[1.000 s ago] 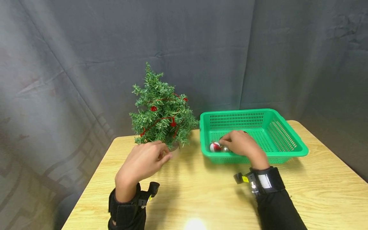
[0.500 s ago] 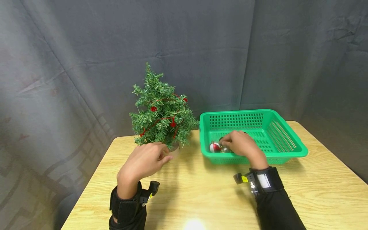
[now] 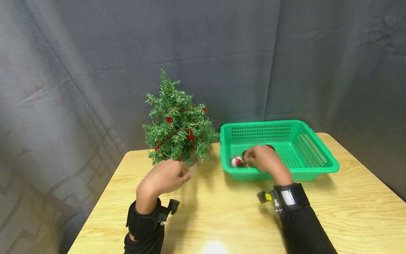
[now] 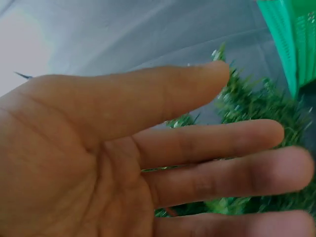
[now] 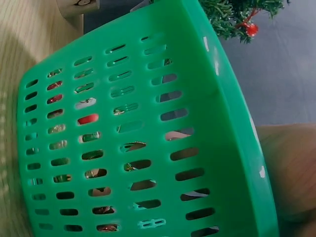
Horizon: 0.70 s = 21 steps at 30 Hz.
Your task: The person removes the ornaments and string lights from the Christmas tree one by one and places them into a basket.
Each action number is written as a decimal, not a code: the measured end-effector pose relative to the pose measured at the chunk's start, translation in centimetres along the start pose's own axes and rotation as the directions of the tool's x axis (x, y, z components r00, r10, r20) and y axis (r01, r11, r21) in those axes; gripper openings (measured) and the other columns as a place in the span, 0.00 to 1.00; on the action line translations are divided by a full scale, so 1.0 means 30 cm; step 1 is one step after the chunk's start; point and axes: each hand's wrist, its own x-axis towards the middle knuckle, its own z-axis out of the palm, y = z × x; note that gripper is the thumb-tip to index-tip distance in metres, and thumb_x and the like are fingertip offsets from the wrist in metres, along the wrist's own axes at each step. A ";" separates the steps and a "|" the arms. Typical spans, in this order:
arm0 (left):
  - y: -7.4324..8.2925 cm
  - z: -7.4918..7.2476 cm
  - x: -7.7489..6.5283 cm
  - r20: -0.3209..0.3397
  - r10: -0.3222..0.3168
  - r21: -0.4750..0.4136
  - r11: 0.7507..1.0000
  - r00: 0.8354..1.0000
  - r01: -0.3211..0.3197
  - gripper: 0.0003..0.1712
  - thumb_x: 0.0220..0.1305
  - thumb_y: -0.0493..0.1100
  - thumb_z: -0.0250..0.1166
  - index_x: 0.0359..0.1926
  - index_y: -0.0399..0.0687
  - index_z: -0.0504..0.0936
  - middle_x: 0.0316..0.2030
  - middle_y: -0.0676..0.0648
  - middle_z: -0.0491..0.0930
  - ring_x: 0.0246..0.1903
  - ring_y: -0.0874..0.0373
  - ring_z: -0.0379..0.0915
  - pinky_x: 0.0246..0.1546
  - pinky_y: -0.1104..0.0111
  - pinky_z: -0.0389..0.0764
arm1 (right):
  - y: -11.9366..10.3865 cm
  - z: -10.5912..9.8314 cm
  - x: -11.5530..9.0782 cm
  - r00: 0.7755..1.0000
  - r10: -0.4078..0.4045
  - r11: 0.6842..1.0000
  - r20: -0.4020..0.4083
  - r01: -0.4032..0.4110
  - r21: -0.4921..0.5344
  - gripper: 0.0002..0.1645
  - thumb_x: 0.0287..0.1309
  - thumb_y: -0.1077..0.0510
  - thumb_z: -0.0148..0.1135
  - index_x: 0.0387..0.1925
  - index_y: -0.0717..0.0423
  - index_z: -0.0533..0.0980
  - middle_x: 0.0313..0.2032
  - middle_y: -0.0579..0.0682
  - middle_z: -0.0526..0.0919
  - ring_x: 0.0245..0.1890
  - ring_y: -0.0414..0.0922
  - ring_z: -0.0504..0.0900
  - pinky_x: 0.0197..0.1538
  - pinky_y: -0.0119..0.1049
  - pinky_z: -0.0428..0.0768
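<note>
A holey green basket (image 3: 260,123) sat beside a green tree (image 3: 174,123) with red string (image 3: 182,130).
The left hand (image 3: 163,178), near the tree, had straight fingers. The right hand (image 3: 266,158) was in the basket; I couldn't tell if it gripped anything. Near it in there sat a red-and-white ball (image 3: 237,162).

Left one of the hands (image 3: 165,178) slightly farther right now

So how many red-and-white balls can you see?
1 showing: a red-and-white ball inside the green basket, left of the right hand. That hand may hide more.
</note>
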 end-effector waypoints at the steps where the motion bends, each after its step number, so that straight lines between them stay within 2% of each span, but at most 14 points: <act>1: 0.004 0.003 0.007 0.019 0.007 -0.003 1.000 1.000 -0.007 0.11 0.70 0.47 0.60 0.39 0.50 0.88 0.24 0.58 0.82 0.23 0.63 0.72 0.31 0.65 0.75 | 0.003 0.000 0.000 1.000 -0.004 1.000 -0.002 0.004 -0.002 0.10 0.67 0.55 0.62 0.46 0.49 0.85 0.43 0.51 0.88 0.31 0.41 0.79 0.33 0.36 0.77; 4: 0.020 0.009 0.017 0.051 0.017 0.003 1.000 0.999 -0.018 0.12 0.71 0.45 0.58 0.40 0.49 0.88 0.16 0.58 0.70 0.17 0.63 0.63 0.28 0.66 0.70 | 0.009 0.002 0.002 1.000 0.004 1.000 -0.004 -0.004 0.005 0.10 0.67 0.54 0.62 0.45 0.49 0.85 0.42 0.49 0.88 0.30 0.41 0.79 0.32 0.36 0.76; 6: 0.031 0.008 0.014 0.056 0.017 0.010 1.000 0.998 -0.017 0.13 0.71 0.44 0.57 0.31 0.51 0.85 0.14 0.56 0.60 0.17 0.61 0.56 0.26 0.67 0.64 | 0.010 0.003 0.002 1.000 0.013 1.000 -0.002 -0.013 0.013 0.10 0.66 0.54 0.63 0.44 0.50 0.85 0.41 0.49 0.88 0.30 0.41 0.80 0.32 0.36 0.77; 8: 0.042 0.005 0.002 0.050 0.016 0.018 1.000 0.999 -0.017 0.15 0.71 0.44 0.57 0.25 0.52 0.81 0.14 0.56 0.59 0.17 0.61 0.56 0.25 0.67 0.64 | 0.008 0.004 0.005 1.000 0.022 1.000 0.000 -0.022 0.017 0.10 0.66 0.54 0.63 0.44 0.50 0.85 0.42 0.49 0.88 0.31 0.41 0.81 0.32 0.37 0.78; 10: 0.050 0.005 0.000 0.055 0.024 0.024 0.999 0.998 -0.025 0.22 0.71 0.45 0.57 0.16 0.56 0.69 0.14 0.56 0.54 0.16 0.61 0.52 0.23 0.68 0.58 | 0.007 0.003 0.005 1.000 0.029 0.999 0.001 -0.029 0.014 0.10 0.66 0.54 0.64 0.45 0.50 0.85 0.44 0.51 0.88 0.32 0.42 0.81 0.33 0.37 0.78; 11: 0.054 0.005 0.002 0.059 0.029 0.027 0.999 0.998 -0.031 0.25 0.71 0.46 0.57 0.14 0.57 0.64 0.14 0.56 0.54 0.16 0.61 0.52 0.22 0.68 0.58 | 0.007 0.000 0.004 1.000 0.030 0.999 0.001 -0.030 0.012 0.10 0.66 0.54 0.64 0.45 0.50 0.85 0.45 0.51 0.88 0.32 0.42 0.81 0.33 0.37 0.78; 13: 0.056 0.014 0.014 0.069 0.052 0.033 0.998 0.996 -0.054 0.28 0.71 0.47 0.57 0.12 0.57 0.60 0.14 0.57 0.54 0.16 0.61 0.51 0.21 0.69 0.57 | 0.008 -0.004 0.003 1.000 0.029 1.000 0.000 -0.029 0.008 0.10 0.66 0.54 0.64 0.45 0.50 0.85 0.47 0.52 0.88 0.33 0.42 0.81 0.34 0.38 0.79; 18: 0.041 0.056 0.066 0.129 0.102 0.008 0.995 0.986 -0.104 0.29 0.71 0.47 0.58 0.12 0.57 0.59 0.14 0.57 0.53 0.16 0.62 0.49 0.21 0.69 0.58 | 0.014 -0.003 0.003 0.999 0.032 0.999 0.013 -0.033 0.024 0.10 0.65 0.53 0.64 0.45 0.49 0.86 0.46 0.50 0.88 0.35 0.42 0.81 0.34 0.37 0.78; 21: 0.033 0.088 0.096 0.183 0.086 -0.006 0.996 0.979 -0.087 0.27 0.71 0.48 0.59 0.13 0.55 0.63 0.15 0.55 0.58 0.17 0.61 0.54 0.24 0.68 0.62 | 0.015 0.003 0.006 1.000 0.025 0.999 0.019 -0.025 0.030 0.09 0.65 0.53 0.64 0.43 0.48 0.86 0.44 0.49 0.88 0.34 0.42 0.80 0.33 0.36 0.77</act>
